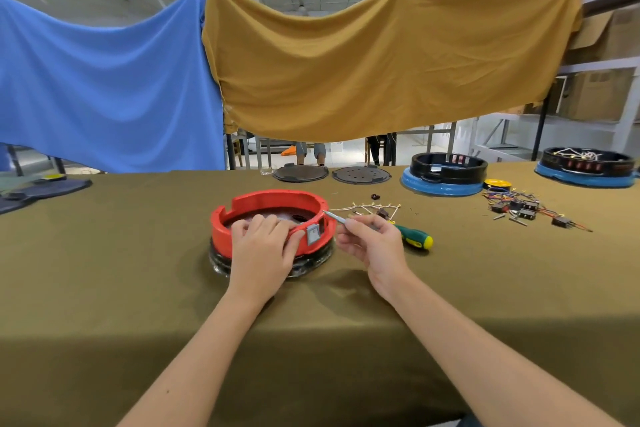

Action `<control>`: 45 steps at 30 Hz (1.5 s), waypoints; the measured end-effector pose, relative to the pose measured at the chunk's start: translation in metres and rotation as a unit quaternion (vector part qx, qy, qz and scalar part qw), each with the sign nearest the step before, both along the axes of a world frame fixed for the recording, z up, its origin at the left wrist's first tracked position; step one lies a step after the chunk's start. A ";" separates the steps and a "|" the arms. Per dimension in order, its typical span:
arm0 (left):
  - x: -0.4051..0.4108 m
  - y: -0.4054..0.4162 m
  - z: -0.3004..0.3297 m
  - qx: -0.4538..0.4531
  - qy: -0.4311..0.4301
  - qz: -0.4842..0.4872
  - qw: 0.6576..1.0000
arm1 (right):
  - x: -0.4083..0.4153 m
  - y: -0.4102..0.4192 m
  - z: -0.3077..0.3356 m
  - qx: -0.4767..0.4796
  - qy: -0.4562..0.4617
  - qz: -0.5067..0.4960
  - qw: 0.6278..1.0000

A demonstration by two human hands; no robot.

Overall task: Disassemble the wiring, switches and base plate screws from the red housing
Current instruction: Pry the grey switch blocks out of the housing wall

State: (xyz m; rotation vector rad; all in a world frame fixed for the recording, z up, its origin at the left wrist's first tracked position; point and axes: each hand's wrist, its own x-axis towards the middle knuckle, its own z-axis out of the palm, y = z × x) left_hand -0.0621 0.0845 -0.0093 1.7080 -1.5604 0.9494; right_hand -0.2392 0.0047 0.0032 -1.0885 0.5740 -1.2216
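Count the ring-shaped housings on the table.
3: the red housing under the left hand, a black-and-blue housing far right of centre, another black-and-blue one at the right edge.

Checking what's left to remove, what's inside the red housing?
Inside the red housing, a pale floor with one dark spot shows. The left hand reaches in and covers the near part, so remaining wires or screws can't be confirmed.

Red housing (239,210); olive tablecloth (138,253); green-yellow screwdriver handle (417,238).
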 end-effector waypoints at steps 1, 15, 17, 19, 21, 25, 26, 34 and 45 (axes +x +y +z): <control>0.000 0.000 0.001 0.006 -0.001 0.001 1.000 | 0.001 0.000 -0.002 0.000 0.007 0.003 1.000; -0.001 0.001 0.001 0.054 -0.039 0.071 0.995 | 0.012 0.004 -0.014 -0.241 0.333 -0.091 0.907; -0.002 0.000 0.003 0.056 -0.047 0.071 0.995 | 0.015 0.004 -0.016 -0.268 0.364 -0.094 0.887; -0.003 -0.001 0.004 0.053 -0.054 0.069 0.995 | 0.016 0.004 -0.016 -0.280 0.398 -0.093 0.869; -0.003 -0.002 0.005 0.050 -0.057 0.061 0.995 | 0.018 0.004 -0.017 -0.296 0.420 -0.085 0.854; -0.002 -0.004 0.017 0.105 -0.050 0.048 0.992 | 0.019 0.009 -0.014 -0.341 0.451 -0.080 0.821; 0.001 -0.007 0.024 0.142 -0.035 0.045 0.988 | 0.019 0.011 -0.014 -0.349 0.453 -0.081 0.816; 0.016 -0.023 0.059 0.385 0.183 -0.119 0.897 | 0.016 0.019 -0.013 -0.378 0.455 -0.089 0.801; 0.015 -0.020 0.068 0.425 0.222 -0.117 0.870 | 0.019 0.030 -0.010 -0.404 0.488 -0.093 0.768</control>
